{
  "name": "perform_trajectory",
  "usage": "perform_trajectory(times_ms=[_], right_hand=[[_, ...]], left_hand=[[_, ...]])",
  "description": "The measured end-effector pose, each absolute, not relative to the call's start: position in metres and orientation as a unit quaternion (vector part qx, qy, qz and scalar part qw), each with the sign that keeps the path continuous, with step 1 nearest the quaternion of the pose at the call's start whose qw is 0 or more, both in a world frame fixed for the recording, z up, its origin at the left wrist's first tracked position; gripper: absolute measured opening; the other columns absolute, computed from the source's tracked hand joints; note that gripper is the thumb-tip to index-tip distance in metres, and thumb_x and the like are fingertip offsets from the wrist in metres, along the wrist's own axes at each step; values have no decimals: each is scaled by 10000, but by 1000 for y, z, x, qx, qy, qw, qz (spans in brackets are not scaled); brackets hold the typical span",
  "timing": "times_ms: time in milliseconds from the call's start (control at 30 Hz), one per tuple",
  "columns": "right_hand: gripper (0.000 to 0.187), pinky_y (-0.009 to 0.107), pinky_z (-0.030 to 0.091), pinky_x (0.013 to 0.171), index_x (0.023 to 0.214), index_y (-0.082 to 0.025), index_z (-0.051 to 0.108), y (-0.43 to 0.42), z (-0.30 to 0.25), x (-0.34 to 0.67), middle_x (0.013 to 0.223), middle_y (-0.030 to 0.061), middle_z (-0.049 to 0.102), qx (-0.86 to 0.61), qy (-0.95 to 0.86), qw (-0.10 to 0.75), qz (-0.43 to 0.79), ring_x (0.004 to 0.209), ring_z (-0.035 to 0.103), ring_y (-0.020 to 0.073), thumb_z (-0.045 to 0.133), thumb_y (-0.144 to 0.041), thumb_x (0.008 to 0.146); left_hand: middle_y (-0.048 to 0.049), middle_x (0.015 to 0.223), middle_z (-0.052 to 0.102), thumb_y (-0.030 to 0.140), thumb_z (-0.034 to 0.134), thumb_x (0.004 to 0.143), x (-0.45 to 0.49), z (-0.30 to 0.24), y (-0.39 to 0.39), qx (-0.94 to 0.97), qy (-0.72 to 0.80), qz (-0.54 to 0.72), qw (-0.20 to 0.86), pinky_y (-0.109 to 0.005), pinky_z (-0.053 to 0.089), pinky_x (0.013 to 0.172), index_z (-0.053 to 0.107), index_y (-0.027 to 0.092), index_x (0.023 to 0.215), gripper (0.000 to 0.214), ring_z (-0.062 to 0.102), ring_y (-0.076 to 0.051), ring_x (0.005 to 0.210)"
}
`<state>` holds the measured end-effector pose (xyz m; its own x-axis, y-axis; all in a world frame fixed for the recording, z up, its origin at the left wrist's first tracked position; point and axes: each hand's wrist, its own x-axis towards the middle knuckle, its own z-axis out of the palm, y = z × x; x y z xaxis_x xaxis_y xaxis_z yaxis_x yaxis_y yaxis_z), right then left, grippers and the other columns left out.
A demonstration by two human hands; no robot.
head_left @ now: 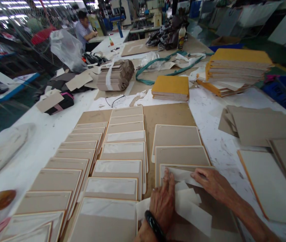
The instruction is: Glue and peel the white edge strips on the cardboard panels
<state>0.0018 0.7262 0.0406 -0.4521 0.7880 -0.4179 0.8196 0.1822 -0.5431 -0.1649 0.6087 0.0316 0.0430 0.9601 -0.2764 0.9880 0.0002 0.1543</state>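
My left hand (162,198), with a dark bangle at its wrist, presses two outstretched fingertips onto a pale strip (182,175). That strip lies along the upper edge of a beige panel with a thin orange rim (208,201). At the strip's right end my right hand (209,179) pinches it between thumb and fingers. Several loose white strips (193,210) are fanned out on the panel, beside and partly under my left hand. Two similar beige panels (179,152) overlap just beyond.
Overlapping rows of rimmed panels (115,186) cover the board on the left. Yellow stacks (170,86) (238,65) stand at the back. Loose beige sheets (264,126) lie to the right. A tied bundle (115,75) sits behind the rows. A person (84,30) is far left.
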Motion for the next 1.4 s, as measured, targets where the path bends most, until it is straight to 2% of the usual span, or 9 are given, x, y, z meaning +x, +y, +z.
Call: perform_trajectory(times_ms=[200, 367, 533, 633, 733, 900, 1033, 1200, 1400], right_hand=[[319, 273, 343, 565, 583, -232, 540, 730, 32, 3, 581, 2, 622, 525, 760, 0, -383, 595, 553, 168, 414, -445, 784], [314, 269, 370, 605, 641, -228, 575, 731, 38, 6, 648, 2, 636, 542, 727, -13, -422, 656, 558, 173, 435, -476, 774], [211, 245, 372, 575, 707, -222, 566, 727, 42, 30, 657, -21, 578, 588, 675, -80, -439, 632, 513, 147, 495, -417, 746], [187, 241, 380, 534, 745, -218, 574, 720, 32, 45, 620, -26, 551, 625, 614, -126, -465, 586, 499, 140, 504, -391, 735], [187, 246, 385, 516, 760, -212, 578, 715, 19, 50, 606, -24, 547, 657, 559, -153, -482, 566, 501, 141, 526, -387, 715], [213, 250, 387, 527, 794, -221, 565, 714, 13, 45, 630, -21, 553, 696, 527, -186, -451, 573, 503, 142, 563, -406, 690], [238, 260, 397, 547, 820, -221, 552, 716, 12, 42, 651, -15, 549, 717, 531, -186, -411, 566, 495, 140, 569, -420, 691], [264, 263, 409, 555, 864, -224, 536, 720, 7, 39, 635, -24, 557, 730, 539, -193, -374, 552, 505, 141, 577, -415, 686], [284, 268, 421, 531, 850, -216, 539, 721, 3, 43, 636, -9, 583, 733, 533, -195, -374, 537, 529, 146, 576, -431, 668]], left_hand=[[-158, 1446, 94, -45, 288, 666, -167, 27, 609, 696, 691, -40, 191, -396, 521, 717, -3, 123, 1363, 774, 613, -236, 916], [-138, 1443, 20, -39, 291, 666, -169, 27, 612, 698, 682, -48, 215, -377, 495, 803, -63, 108, 1352, 786, 501, -250, 1119], [-136, 1440, 16, -25, 304, 637, -169, 26, 613, 691, 686, -68, 217, -364, 512, 718, -113, 133, 1338, 831, 600, -229, 959], [-131, 1441, 18, 7, 363, 586, -169, 21, 612, 690, 689, -56, 215, -345, 508, 690, -118, 147, 1340, 906, 579, -242, 1005], [-113, 1447, 23, 75, 436, 538, -170, 19, 613, 678, 698, -55, 225, -338, 498, 712, -46, 148, 1362, 957, 554, -255, 1046], [-107, 1449, -17, 110, 468, 485, -170, 22, 616, 676, 692, -94, 235, -358, 479, 756, -23, 131, 1366, 1009, 559, -265, 1033], [-104, 1445, -47, 107, 473, 505, -170, 22, 616, 687, 687, -108, 210, -376, 473, 766, -122, 142, 1344, 1030, 577, -272, 997], [-99, 1445, -50, 47, 467, 495, -171, 19, 615, 694, 685, -115, 189, -317, 492, 648, -246, 175, 1298, 1081, 603, -248, 947], [-105, 1446, -25, 74, 464, 550, -167, 27, 618, 678, 691, -141, 208, -359, 495, 728, -66, 134, 1354, 965, 565, -268, 1017]])
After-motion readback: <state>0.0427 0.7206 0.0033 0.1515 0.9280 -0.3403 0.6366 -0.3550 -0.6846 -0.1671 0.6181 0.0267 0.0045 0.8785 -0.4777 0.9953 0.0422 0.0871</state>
